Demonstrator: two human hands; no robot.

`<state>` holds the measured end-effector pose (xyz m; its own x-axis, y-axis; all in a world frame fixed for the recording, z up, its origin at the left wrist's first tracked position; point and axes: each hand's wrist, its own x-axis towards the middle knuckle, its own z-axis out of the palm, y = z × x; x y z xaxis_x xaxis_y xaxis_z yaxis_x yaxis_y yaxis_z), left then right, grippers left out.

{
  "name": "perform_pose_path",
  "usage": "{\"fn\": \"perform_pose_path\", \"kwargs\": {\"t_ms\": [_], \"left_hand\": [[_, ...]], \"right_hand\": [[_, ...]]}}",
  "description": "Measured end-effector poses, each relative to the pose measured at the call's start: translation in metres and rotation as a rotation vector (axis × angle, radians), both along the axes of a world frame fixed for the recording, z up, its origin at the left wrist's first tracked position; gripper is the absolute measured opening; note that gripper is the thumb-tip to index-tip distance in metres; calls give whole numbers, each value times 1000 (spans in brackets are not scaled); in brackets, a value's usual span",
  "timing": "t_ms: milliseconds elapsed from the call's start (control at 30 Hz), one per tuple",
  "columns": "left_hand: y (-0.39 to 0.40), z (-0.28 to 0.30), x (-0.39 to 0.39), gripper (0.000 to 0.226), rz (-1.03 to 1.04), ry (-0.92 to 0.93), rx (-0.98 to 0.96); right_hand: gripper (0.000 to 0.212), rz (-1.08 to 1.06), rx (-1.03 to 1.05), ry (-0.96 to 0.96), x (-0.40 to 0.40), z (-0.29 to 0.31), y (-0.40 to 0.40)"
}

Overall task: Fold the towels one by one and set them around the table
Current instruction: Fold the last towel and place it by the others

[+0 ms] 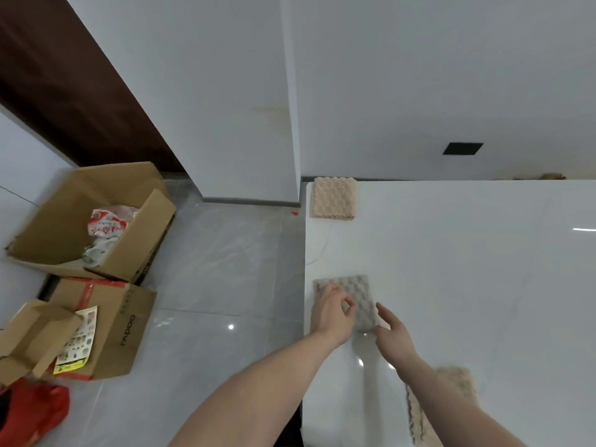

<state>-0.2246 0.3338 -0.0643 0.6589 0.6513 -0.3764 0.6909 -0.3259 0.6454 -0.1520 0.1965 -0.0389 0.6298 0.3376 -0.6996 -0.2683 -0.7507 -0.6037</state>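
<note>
grey folded towel (354, 295) at tabletop (467, 269) left edge | left hand (333, 312) grip pinching it | right hand (392, 333) grip wide, touching its corner | beige towel (334, 197) far corner | 1 towel (451, 377) under right forearm

One brand can be read — "RAPOO", printed in dark letters running up the side of the taped cardboard box (109, 327) on the floor. The red characters on the plastic wrapper (108, 222) in the open cardboard box (64, 227) and the print on the yellow leaflet (75, 345) are too small to read.
</note>
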Motion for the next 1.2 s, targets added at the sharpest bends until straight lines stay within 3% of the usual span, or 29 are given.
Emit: {"fn": "perform_pose_path", "kwargs": {"t_ms": [67,133,233,333,433,533,633,700,767,867,1000,1200], "left_hand": [[-7,0,-2,12,91,68,-59],[-9,-5,-6,34,157,152,-126],[-11,-10,-8,58,40,187,-115],[-17,-7,-13,62,-58,152,-45],[-23,2,-17,65,-224,30,124],[-29,8,-17,74,-518,-57,382],[-34,9,-11,78,-712,-8,569],[-35,12,-8,77,-736,21,629],[-33,13,-7,73,-674,23,596],[-27,12,-13,58,-369,-13,424],[-15,5,-30,50,15,103,138],[-9,-5,-47,79,-91,211,-126]], "right_hand": [[64,-14,8,13,0,2,-6],[62,-22,13,17,0,5,-12],[64,-8,9,16,2,9,-17],[67,6,23,11,6,-1,-23],[65,-15,46,-1,9,-6,-31],[61,-57,87,-18,13,-10,-38],[59,-82,113,-39,17,-16,-45],[59,-87,110,-66,21,-15,-47],[59,-74,109,-97,23,-12,-46],[60,1,115,-130,25,-10,-40],[69,349,77,-264,20,-12,-29],[83,805,-59,-324,16,-29,-13]]}}
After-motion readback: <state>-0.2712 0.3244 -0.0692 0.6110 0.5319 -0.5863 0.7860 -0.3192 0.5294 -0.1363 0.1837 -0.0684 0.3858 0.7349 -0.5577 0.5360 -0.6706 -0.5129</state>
